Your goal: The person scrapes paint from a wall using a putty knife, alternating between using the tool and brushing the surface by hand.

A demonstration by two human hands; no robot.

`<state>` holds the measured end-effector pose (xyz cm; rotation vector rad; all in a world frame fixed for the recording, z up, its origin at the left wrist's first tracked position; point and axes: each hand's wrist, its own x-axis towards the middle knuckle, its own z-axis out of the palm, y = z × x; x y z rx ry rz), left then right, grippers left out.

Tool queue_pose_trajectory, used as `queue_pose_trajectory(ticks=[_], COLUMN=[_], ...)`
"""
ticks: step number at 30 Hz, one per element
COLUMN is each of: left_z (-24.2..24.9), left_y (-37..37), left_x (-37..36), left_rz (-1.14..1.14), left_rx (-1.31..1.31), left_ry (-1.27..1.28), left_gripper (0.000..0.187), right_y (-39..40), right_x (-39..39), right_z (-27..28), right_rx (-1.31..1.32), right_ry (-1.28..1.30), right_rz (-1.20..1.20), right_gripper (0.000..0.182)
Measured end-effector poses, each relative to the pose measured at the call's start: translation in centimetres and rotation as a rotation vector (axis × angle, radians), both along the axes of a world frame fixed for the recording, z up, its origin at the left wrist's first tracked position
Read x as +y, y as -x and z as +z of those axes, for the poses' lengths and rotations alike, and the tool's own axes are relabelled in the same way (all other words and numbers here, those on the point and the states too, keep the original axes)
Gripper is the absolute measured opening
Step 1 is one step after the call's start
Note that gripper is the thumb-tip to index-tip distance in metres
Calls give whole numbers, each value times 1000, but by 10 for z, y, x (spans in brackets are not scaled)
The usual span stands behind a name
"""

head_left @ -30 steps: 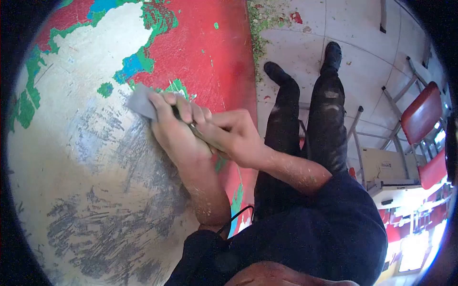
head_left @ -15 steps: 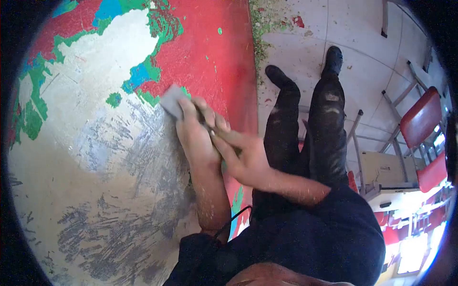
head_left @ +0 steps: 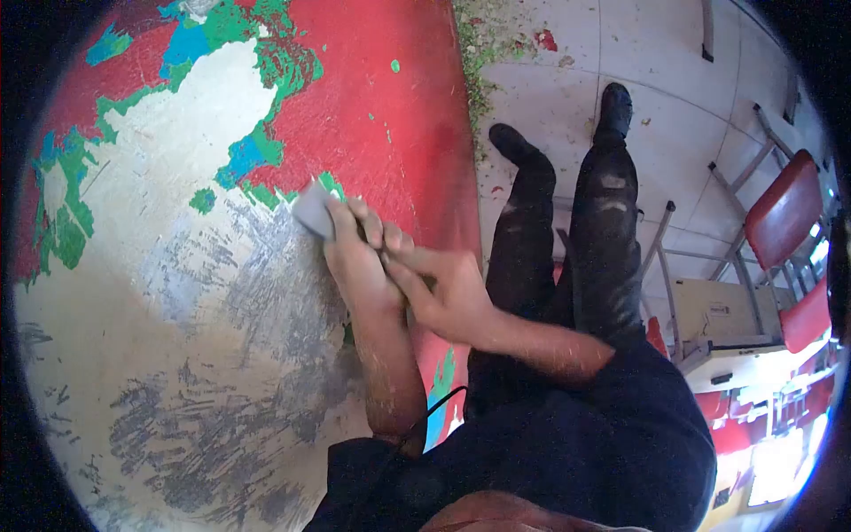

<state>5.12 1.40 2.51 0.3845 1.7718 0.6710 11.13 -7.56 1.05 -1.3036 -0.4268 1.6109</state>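
A scraper with a flat grey blade (head_left: pixel 313 211) lies against the painted wall (head_left: pixel 381 151), at the border between red paint and a bare pale patch. My left hand (head_left: pixel 356 262) is closed on the scraper just behind the blade. Lower right of it, my right hand (head_left: pixel 452 293) is also closed, its fingers wrapped round the handle end, which is mostly hidden. A small green paint remnant (head_left: pixel 331 184) shows beside the blade. Left of my hands, the bare surface (head_left: pixel 177 337) carries many grey scrape marks.
Green and blue paint remnants (head_left: pixel 244 160) edge the pale patch. Paint flakes (head_left: pixel 483 84) litter the tiled floor (head_left: pixel 554 97) along the wall's foot. My legs and black shoes (head_left: pixel 615 111) are at upper right. Red chairs (head_left: pixel 784 208) and an overturned desk (head_left: pixel 720 310) stand to the right.
Both hands and the scraper have shifted slightly down in the view, a little away from the green remnant. The grip looks the same, and the whole view has moved slightly.
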Motion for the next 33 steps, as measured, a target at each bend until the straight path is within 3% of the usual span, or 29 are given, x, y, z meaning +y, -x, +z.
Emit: queue_pose_trajectory(ticks=[2,6,12,16,19,23,27,30,33], left_z=[3,7,7,14,9,18,16,18,19], left_y=[-17,-3,-9,-6,-11,-16,-9,-9,-18], left_x=[21,-6,12,-3,-3,8,2,4,14], left_rz=[-27,16,4,77,134,55,66,63,65], left_rx=[22,-32,24,68,-43,56,5,25,73], left_ry=[-51,12,-95,-61,-78,-90,-122,-128,-134], left_gripper=[34,32,31,32,33,31,35,36,36], right_y=[10,-10,-4,-13,-19,-23,-18,-19,-18], right_x=[23,1,25,11,8,19,11,21,24], right_z=[-5,3,-8,-15,-12,-12,-2,-11,-10], right_rx=[-20,11,118,362,440,400,433,451,410], right_ry=[-8,-17,-32,45,1,1,-11,4,-15], right_rz=[-195,80,-66,150,81,195,0,116,56], right_gripper=[15,18,19,21,23,24,24,24,24])
